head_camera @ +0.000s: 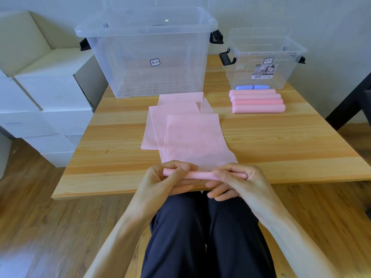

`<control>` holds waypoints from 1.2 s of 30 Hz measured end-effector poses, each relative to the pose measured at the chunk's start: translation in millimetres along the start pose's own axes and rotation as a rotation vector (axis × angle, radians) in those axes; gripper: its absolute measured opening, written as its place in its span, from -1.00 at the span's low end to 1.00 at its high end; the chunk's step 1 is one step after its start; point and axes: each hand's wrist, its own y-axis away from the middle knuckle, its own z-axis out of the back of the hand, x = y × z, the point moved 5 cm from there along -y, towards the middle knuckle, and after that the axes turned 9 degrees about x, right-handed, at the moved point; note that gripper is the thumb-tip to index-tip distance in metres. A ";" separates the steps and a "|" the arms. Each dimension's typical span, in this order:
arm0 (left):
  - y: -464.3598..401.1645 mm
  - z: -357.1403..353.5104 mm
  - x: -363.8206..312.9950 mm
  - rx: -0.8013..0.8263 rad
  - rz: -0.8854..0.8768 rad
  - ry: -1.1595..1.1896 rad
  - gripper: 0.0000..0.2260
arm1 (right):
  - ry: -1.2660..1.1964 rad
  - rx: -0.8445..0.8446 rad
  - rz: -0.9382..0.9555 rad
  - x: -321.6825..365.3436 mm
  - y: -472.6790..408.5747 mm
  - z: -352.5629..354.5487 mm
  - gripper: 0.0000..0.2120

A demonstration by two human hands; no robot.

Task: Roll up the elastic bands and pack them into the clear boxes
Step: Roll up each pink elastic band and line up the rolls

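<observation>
A long pink elastic band (190, 135) lies in zigzag folds across the wooden table (281, 141). Its near end is wound into a thin roll (202, 175) at the table's front edge. My left hand (170, 177) pinches the roll's left end and my right hand (234, 179) pinches its right end, fingers curled round it. Several finished pink rolls (258, 101) lie side by side at the back right, with a blue roll (252, 87) behind them. A large clear box (148, 57) stands at the back centre and a small clear box (263, 61) at the back right, both without lids.
White cardboard boxes (50, 97) are stacked left of the table. A dark frame (349, 101) leans at the right edge. My legs in dark trousers (200, 237) are below the table's front edge, over a wooden floor.
</observation>
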 end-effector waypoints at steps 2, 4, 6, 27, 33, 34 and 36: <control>-0.3 0.3 1.0 -0.025 -0.003 -0.036 -0.72 | -0.007 0.010 -0.005 -1.0 -0.2 -1.2 -0.76; -0.7 0.1 2.1 -0.031 0.004 -0.065 -0.70 | -0.007 -0.002 0.001 -1.0 0.3 -1.4 -0.71; -0.5 0.0 2.6 -0.012 0.021 -0.084 -0.68 | -0.001 -0.023 0.017 -0.2 0.3 -0.7 -0.76; 0.1 2.1 4.4 -0.038 0.021 -0.110 -0.75 | -0.015 -0.035 0.015 -2.9 1.5 2.9 -0.71; -1.6 2.0 2.4 -0.031 -0.003 -0.033 -0.79 | -0.034 -0.066 0.044 -2.7 0.7 1.9 -0.82; -1.4 2.1 1.9 -0.025 -0.004 -0.044 -0.79 | -0.031 -0.061 0.043 -2.2 1.2 2.0 -0.81; -1.0 2.2 1.8 -0.029 -0.006 -0.085 -0.78 | -0.024 -0.045 0.029 -1.6 1.9 1.6 -0.77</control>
